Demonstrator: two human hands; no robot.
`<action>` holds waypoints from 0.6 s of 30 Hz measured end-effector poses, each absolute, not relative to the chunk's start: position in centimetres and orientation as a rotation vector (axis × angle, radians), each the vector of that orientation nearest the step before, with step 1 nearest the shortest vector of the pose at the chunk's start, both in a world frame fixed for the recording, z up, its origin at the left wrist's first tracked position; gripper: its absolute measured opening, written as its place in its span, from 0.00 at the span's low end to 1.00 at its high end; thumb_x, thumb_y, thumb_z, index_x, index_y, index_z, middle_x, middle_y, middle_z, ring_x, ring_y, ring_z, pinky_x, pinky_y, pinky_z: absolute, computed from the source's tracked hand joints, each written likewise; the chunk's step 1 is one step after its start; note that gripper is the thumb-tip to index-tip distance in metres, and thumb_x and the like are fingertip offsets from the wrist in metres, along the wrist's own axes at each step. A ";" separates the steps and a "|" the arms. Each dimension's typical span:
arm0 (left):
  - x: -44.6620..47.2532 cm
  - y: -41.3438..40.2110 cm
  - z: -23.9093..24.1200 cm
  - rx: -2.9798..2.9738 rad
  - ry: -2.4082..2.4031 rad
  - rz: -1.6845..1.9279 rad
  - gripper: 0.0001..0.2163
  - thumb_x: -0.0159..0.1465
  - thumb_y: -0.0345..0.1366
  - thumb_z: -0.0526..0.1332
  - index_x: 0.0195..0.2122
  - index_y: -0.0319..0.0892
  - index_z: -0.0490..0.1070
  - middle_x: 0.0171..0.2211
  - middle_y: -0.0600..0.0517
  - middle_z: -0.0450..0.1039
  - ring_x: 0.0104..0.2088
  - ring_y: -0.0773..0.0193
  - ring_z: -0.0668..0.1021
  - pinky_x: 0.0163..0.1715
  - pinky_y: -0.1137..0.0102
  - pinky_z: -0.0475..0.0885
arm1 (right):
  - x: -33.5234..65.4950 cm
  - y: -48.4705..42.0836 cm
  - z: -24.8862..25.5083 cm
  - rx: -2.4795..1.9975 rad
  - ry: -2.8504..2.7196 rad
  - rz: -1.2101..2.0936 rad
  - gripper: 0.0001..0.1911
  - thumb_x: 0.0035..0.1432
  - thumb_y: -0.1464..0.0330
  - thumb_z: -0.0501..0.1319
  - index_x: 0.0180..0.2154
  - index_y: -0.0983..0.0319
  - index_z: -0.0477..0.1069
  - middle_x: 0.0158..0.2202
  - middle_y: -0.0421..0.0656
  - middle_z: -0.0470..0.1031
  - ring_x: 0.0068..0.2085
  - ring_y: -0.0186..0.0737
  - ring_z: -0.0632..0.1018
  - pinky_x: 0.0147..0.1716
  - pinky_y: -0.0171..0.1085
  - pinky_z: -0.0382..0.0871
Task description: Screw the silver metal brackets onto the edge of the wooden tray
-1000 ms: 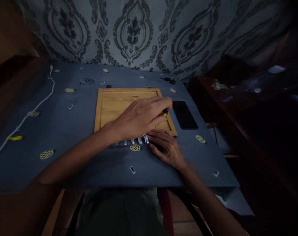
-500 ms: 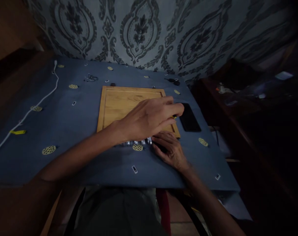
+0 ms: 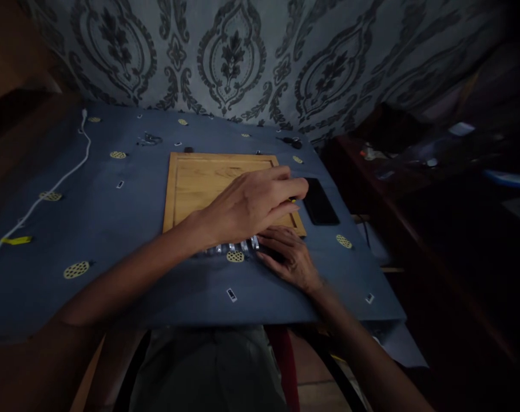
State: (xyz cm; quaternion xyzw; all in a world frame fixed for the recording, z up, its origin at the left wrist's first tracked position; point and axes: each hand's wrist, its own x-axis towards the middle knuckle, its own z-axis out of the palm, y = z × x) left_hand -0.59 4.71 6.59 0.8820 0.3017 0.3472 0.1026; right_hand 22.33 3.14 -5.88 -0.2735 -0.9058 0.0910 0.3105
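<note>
My left hand reaches across the wooden board from the left, its fingers closed in a pinch near the right edge. A small yellow bit shows between its fingers; the rest of that thing is hidden. Along the board's near edge lies a row of small shiny metal pieces, partly covered by my left forearm and hand. My right hand lies at the right end of this row, thumb on the near side and fingers on the far side, closed around that end. The board is framed by a raised or grooved border.
A black phone lies just right of the board on the blue patterned tablecloth. A white cable with a yellow tag runs down the left. Keys or a dark fob and thin wires lie near the patterned wall.
The whole view has shifted slightly, so the table sits a little further left. Both hands keep nearly the same place and pose over the board.
</note>
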 end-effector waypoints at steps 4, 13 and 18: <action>-0.7 4.8 6.7 2.564 0.880 1.036 0.05 0.73 0.31 0.57 0.43 0.40 0.73 0.40 0.49 0.75 0.37 0.64 0.77 0.39 0.68 0.72 | 22.2 3.2 -6.0 -0.760 -2.380 0.238 0.13 0.67 0.63 0.65 0.52 0.54 0.80 0.52 0.47 0.84 0.54 0.52 0.83 0.53 0.55 0.78; -0.9 5.3 6.9 2.532 0.894 1.016 0.05 0.73 0.32 0.58 0.41 0.41 0.74 0.39 0.49 0.75 0.38 0.63 0.78 0.38 0.69 0.73 | 22.2 3.1 -6.1 -0.739 -2.363 0.213 0.13 0.68 0.63 0.64 0.53 0.55 0.79 0.52 0.48 0.84 0.54 0.52 0.83 0.52 0.54 0.78; -0.8 5.2 6.8 2.553 0.891 1.030 0.05 0.72 0.30 0.58 0.41 0.41 0.73 0.39 0.50 0.75 0.36 0.64 0.78 0.37 0.68 0.73 | 22.2 3.1 -6.0 -0.748 -2.369 0.212 0.12 0.68 0.63 0.65 0.51 0.55 0.80 0.52 0.48 0.84 0.54 0.52 0.83 0.52 0.54 0.78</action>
